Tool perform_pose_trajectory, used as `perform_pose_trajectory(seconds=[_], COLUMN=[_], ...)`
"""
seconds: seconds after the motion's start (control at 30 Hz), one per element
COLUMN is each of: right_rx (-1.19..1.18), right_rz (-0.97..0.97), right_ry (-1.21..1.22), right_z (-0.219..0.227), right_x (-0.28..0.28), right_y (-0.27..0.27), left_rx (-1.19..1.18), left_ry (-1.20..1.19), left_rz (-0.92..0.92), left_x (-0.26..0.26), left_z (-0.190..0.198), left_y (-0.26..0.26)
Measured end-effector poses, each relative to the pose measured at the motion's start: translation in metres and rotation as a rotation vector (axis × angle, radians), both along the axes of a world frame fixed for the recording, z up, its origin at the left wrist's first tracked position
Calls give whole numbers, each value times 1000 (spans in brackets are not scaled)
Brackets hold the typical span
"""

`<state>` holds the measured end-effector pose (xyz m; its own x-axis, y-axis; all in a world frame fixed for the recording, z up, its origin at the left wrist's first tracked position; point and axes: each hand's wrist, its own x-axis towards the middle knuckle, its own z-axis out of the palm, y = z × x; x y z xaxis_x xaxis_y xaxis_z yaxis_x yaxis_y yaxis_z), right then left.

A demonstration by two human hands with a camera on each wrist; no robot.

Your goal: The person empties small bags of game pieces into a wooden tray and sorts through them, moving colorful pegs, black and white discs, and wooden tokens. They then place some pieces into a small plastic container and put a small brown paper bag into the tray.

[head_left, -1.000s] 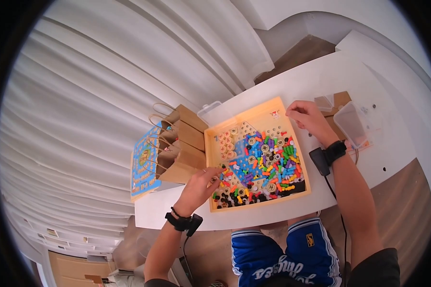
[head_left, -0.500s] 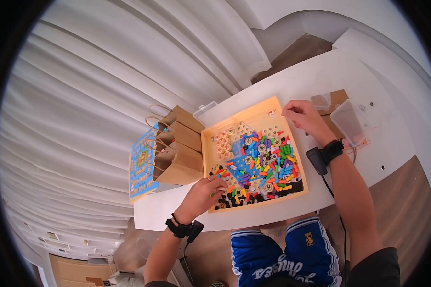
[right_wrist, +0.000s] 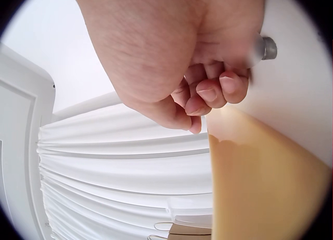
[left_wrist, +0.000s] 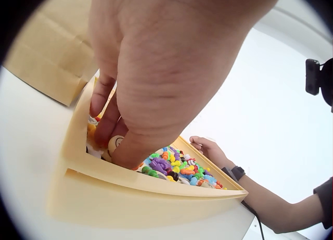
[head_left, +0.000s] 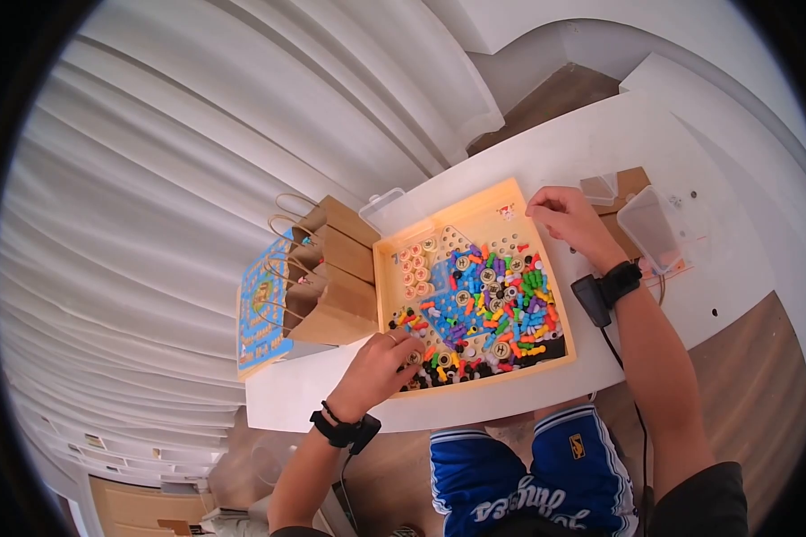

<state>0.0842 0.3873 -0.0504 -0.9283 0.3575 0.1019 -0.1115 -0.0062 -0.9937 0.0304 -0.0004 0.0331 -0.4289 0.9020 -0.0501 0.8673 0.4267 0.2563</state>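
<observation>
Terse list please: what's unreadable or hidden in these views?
- Marking on the round wooden disc in the left hand: left wrist view, thumb covers part.
- Inside the brown paper bags: head view, their sides hide most.
- Small black object on the white table: head view, too small to identify.

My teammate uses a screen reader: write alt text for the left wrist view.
The left hand pinches a round piece in a corner of a pale tray crowded with colourful pegs. The right hand is near the far edge; brown paper bag upper left.
</observation>
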Motion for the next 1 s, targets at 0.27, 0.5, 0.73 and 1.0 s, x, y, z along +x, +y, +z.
perform_pose_trajectory(seconds=[0.27,0.5,0.73,1.0], right_rx=[21,13,42,47], right_rz=[-8,-19,-18,-33], right_ry=[-27,-11,-20,-61], right_z=[3,3,1,5], right_x=[1,3,1,2], right_y=[-2,-1,-1,-2], left_rx=[-17,5,106,218], left_ry=[85,77,95,78], left_rz=[-13,-15,63,130], left_x=[1,3,-11,-76], left_z=[-2,2,18,7], left_y=[1,5,29,92])
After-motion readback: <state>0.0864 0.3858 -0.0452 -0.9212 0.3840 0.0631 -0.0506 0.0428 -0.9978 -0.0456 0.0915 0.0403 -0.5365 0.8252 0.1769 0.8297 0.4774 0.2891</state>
